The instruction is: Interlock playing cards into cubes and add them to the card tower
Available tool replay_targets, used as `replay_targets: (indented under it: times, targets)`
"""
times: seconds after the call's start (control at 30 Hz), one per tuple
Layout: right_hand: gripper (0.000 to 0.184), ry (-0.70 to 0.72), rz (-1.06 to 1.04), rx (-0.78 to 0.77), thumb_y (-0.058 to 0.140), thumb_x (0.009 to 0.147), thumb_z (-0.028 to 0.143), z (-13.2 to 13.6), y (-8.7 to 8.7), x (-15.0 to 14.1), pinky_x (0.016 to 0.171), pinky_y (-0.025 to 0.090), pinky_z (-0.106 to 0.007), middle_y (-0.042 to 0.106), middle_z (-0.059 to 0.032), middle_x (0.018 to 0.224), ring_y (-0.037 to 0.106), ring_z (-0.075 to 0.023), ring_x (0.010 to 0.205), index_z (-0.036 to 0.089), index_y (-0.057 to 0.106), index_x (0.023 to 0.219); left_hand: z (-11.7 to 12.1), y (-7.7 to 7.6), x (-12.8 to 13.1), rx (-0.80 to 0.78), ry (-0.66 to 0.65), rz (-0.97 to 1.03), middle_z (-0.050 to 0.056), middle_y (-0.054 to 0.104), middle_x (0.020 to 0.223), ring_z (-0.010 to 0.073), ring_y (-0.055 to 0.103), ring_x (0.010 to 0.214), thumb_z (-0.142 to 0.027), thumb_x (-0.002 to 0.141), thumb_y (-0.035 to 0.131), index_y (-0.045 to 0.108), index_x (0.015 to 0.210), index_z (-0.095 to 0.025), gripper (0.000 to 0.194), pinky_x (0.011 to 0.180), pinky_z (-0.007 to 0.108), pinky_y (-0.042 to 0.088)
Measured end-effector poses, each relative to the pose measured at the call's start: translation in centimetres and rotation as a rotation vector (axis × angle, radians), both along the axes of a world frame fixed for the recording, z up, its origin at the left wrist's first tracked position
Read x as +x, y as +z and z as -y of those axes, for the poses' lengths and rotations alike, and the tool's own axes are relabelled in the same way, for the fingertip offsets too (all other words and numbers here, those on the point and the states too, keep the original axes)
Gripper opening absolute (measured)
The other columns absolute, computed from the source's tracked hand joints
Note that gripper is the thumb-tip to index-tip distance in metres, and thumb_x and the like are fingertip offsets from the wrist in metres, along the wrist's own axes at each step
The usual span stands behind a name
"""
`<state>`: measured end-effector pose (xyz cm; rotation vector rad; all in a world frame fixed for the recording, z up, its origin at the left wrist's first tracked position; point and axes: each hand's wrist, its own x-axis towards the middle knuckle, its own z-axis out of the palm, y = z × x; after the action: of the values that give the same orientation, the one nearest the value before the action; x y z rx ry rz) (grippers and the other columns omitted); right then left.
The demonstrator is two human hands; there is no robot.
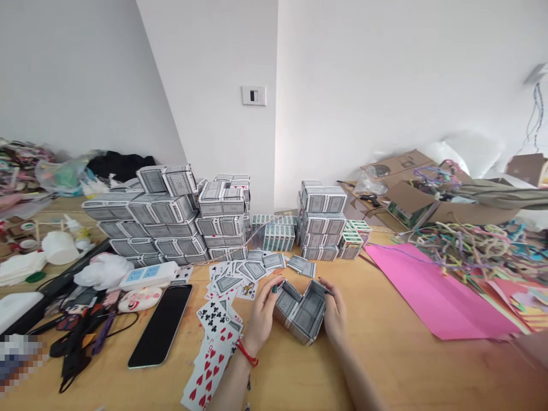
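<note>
Left of the black phone (160, 326) lie black straps (75, 358), with a crumpled white bag (103, 270) beyond them. Behind the phone rise the large card-block stack (171, 214) and, a little further right, a narrower card-block stack (222, 226).

Just right of the phone, loose playing cards (209, 374) trail away from the near edge, some face up, some face down. Next comes the left hand (262, 313), a red bracelet (247, 353) at its wrist, gripping the left side of the card box (312, 313). That box is right of the phone, past the cards, its opening turned up and a notch in its far rim.

The box sits directly between the two hands; both touch it, so neither is nearer. Its near wall slants from far left to near right, but which axis is longer I cannot tell. The right hand (337, 314) grips the opposite side, thumb against the wall.

Farther right of the phone stand another card-block column (323, 222), set back, and then the pink sheet (432, 297).
</note>
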<state>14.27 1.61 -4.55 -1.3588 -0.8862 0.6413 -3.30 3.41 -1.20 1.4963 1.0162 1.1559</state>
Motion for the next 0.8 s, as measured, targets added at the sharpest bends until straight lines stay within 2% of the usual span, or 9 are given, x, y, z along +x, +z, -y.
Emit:
replay_targets:
  times: [0.07, 0.23, 0.4, 0.5, 0.6, 0.7, 0.8]
  targets:
    - [0.035, -0.058, 0.002, 0.018, 0.038, 0.073, 0.026, -0.2, -0.2, 0.9, 0.088, 0.039, -0.038, 0.062, -0.0074, 0.102, 0.053, -0.0221, 0.099, 0.018, 0.059, 0.099, 0.0, 0.5, -0.3, 0.002, 0.032, -0.001, 0.007, 0.052, 0.124, 0.0184, 0.044, 0.117, -0.031, 0.086, 0.038, 0.055, 0.113, -0.021, 0.034, 0.100, 0.035, 0.033]
    - [0.039, -0.207, 0.001, 0.062, 0.040, 0.072, 0.028, -0.8, -1.3, 4.0, 0.088, 0.039, -0.039, 0.061, -0.0092, 0.107, 0.053, -0.0235, 0.100, 0.016, 0.059, 0.103, -0.8, 0.9, -2.3, -0.038, 0.224, -0.056, 0.009, 0.059, 0.113, 0.0210, 0.051, 0.108, -0.039, 0.083, 0.040, 0.058, 0.105, -0.018, 0.035, 0.094, 0.035, 0.038]
    - [0.043, -0.106, 0.071, -0.016, 0.044, 0.074, 0.037, -1.5, -1.8, 4.8, 0.092, 0.036, -0.041, 0.058, -0.0095, 0.111, 0.050, -0.0239, 0.106, 0.017, 0.053, 0.112, -1.9, 0.7, -4.3, -0.072, 0.343, -0.012, 0.010, 0.063, 0.105, 0.0229, 0.056, 0.100, -0.043, 0.079, 0.044, 0.062, 0.094, -0.015, 0.036, 0.090, 0.038, 0.040]
    - [0.051, -0.109, 0.080, 0.001, 0.044, 0.077, 0.042, -1.9, -1.7, 4.0, 0.090, 0.038, -0.040, 0.053, -0.0108, 0.114, 0.051, -0.0221, 0.103, 0.017, 0.041, 0.122, -1.9, 1.3, -4.8, -0.070, 0.326, 0.075, 0.011, 0.064, 0.102, 0.0234, 0.057, 0.098, -0.042, 0.078, 0.047, 0.063, 0.092, -0.014, 0.035, 0.090, 0.038, 0.041]
    - [0.055, -0.164, 0.047, 0.022, 0.042, 0.079, 0.044, -2.0, -1.6, 3.3, 0.088, 0.040, -0.040, 0.050, -0.0123, 0.116, 0.052, -0.0218, 0.101, 0.017, 0.033, 0.126, -1.4, 2.9, -4.8, -0.048, 0.247, 0.185, 0.011, 0.064, 0.102, 0.0227, 0.059, 0.095, -0.039, 0.078, 0.047, 0.062, 0.094, -0.013, 0.034, 0.087, 0.037, 0.045]
    - [0.052, -0.275, 0.078, 0.055, 0.040, 0.081, 0.043, -1.4, -1.2, 2.8, 0.090, 0.038, -0.042, 0.047, -0.0139, 0.118, 0.047, -0.0242, 0.108, 0.016, 0.034, 0.125, -0.4, 4.4, -4.9, -0.039, 0.218, 0.017, 0.010, 0.064, 0.103, 0.0225, 0.058, 0.096, -0.037, 0.078, 0.046, 0.062, 0.098, -0.015, 0.033, 0.087, 0.037, 0.044]
    - [0.048, -0.339, 0.249, 0.137, 0.042, 0.080, 0.039, -0.1, -0.3, 2.1, 0.093, 0.034, -0.046, 0.044, -0.0147, 0.120, 0.042, -0.0268, 0.113, 0.016, 0.037, 0.122, 1.1, 4.6, -6.0, 0.025, 0.129, -0.393, 0.006, 0.060, 0.112, 0.0227, 0.052, 0.107, -0.033, 0.076, 0.047, 0.062, 0.101, -0.023, 0.030, 0.093, 0.038, 0.039]
